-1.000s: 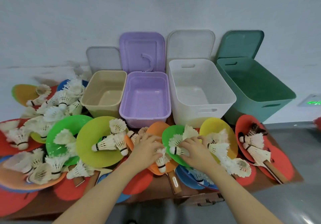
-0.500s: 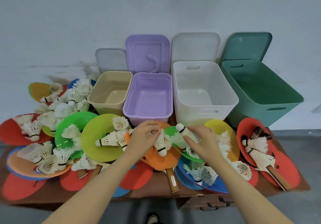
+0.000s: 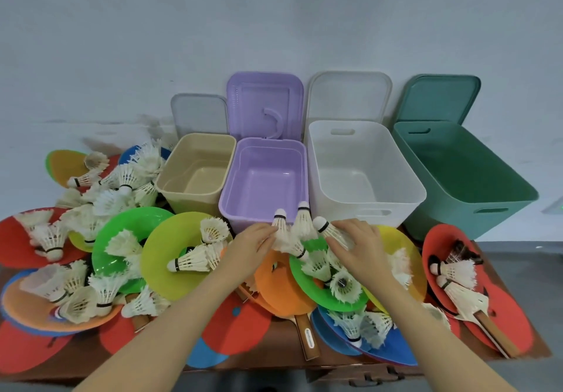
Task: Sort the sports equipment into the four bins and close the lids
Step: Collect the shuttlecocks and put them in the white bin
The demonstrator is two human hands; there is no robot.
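Observation:
Four open, empty bins stand in a row at the back: beige bin (image 3: 195,196), purple bin (image 3: 231,209), white bin (image 3: 405,206) and green bin (image 3: 499,206). Each lid leans against the wall behind its bin. My left hand (image 3: 246,251) grips white shuttlecocks (image 3: 285,233) just in front of the purple bin, cork ends up. Beside them my right hand (image 3: 359,247) holds one more shuttlecock (image 3: 327,228). Under both hands lie a green disc (image 3: 307,288) and an orange disc (image 3: 277,285).
Many shuttlecocks, coloured flat discs and red table-tennis paddles cover the brown table (image 3: 274,349), with a dense shuttlecock pile (image 3: 122,184) at the left. A wooden paddle handle (image 3: 307,338) points toward me. More paddles (image 3: 475,300) lie at the right.
Both hands have risen from the discs with shuttlecocks and moved toward the purple bin's front edge. The camera has shifted a little.

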